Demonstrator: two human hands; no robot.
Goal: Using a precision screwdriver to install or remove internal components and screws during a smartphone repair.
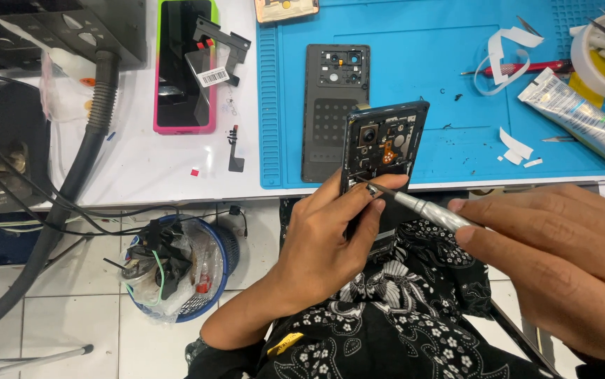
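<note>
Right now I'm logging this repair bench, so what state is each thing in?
Opened phone: back off, held upright in left hand.
Screwdriver: in right hand, tip on phone.
Back cover: flat on blue mat.
Pink-cased phone: screen dark.
Glue tube: lying flat.

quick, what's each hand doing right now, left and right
Left hand: closed around the opened phone, holding it upright.
Right hand: gripping the screwdriver, its tip against the phone's lower inside.
</note>
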